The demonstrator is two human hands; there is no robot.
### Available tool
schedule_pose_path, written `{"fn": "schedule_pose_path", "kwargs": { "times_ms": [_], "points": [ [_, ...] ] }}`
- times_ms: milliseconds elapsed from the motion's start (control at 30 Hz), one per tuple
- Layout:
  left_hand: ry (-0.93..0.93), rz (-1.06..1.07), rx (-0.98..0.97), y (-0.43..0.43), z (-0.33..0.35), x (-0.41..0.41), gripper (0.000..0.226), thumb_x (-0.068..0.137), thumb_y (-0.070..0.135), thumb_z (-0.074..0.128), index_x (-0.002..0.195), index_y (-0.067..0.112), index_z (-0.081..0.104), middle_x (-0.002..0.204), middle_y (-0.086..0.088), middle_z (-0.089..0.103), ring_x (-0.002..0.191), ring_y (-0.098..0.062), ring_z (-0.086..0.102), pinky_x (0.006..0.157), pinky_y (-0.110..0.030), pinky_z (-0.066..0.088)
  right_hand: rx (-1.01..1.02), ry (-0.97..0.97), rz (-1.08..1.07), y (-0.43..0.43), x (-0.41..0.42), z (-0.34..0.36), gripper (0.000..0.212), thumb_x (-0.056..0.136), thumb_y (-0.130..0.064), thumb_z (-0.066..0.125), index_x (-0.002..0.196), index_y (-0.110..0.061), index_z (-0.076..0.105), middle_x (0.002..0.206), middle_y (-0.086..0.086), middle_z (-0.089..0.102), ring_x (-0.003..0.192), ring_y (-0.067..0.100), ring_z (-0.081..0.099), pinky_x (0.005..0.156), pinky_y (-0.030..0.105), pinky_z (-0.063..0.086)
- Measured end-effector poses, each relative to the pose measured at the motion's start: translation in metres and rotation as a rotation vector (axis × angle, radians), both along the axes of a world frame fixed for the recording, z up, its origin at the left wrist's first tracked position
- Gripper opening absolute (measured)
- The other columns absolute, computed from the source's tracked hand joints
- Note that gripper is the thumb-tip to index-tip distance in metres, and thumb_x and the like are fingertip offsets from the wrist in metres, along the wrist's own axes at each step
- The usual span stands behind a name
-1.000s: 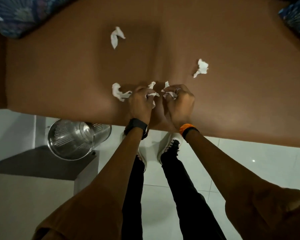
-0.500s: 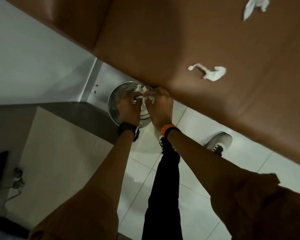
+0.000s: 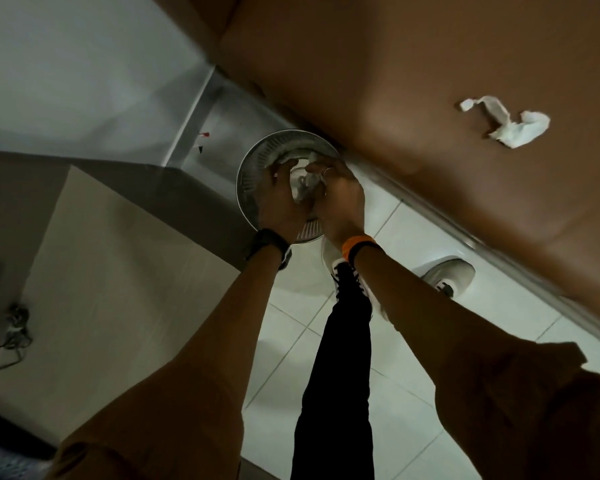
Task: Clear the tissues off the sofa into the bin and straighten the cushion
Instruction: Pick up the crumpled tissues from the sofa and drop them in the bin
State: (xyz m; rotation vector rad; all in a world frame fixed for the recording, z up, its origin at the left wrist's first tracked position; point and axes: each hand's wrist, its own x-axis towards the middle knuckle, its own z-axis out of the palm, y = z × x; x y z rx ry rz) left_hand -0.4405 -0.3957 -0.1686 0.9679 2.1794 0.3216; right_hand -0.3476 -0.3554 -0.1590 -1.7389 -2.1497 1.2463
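Both arms reach down side by side over the metal bin [image 3: 253, 174] at the sofa's [image 3: 430, 81] front edge. The left hand [image 3: 279, 202] and right hand [image 3: 340, 199] curl around crumpled tissues [image 3: 302, 187] above its mouth. Another tissue [image 3: 510, 124] lies on the seat.

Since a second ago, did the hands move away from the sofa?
Yes. Both hands, left and right, left the sofa seat and now sit over the metal bin on the floor beside it.

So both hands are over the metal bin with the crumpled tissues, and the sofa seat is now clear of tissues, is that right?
Not quite: the head view shows one crumpled tissue left on the sofa seat. The rest holds: left hand and right hand are over the metal bin with tissues.
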Motion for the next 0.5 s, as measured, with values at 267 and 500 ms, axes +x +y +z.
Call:
{"fn": "schedule_pose_path", "kwargs": {
  "times_ms": [267,500],
  "points": [
    [-0.026,-0.040,0.505,0.074,0.085,0.064,0.031,0.089,0.022,0.067,0.119,0.016,0.062,0.124,-0.012,0.053,0.109,-0.026,0.058,0.087,-0.032,0.052,0.599,-0.015,-0.371,0.063,0.070,0.097,0.013,0.082,-0.009,0.063,0.087,-0.006,0.074,0.116,0.011,0.069,0.106,0.032,0.062,0.079,0.038,0.055],
    [-0.037,-0.453,0.529,0.198,0.108,0.115,0.030,0.085,0.000,0.061,0.113,0.008,0.063,0.130,-0.016,0.045,0.099,-0.009,0.042,0.081,0.001,0.032,0.266,-0.461,-0.066,0.118,0.163,0.104,0.024,0.085,-0.015,0.063,0.104,-0.007,0.073,0.130,0.012,0.063,0.118,0.039,0.054,0.094,0.045,0.049]
  ]
}}
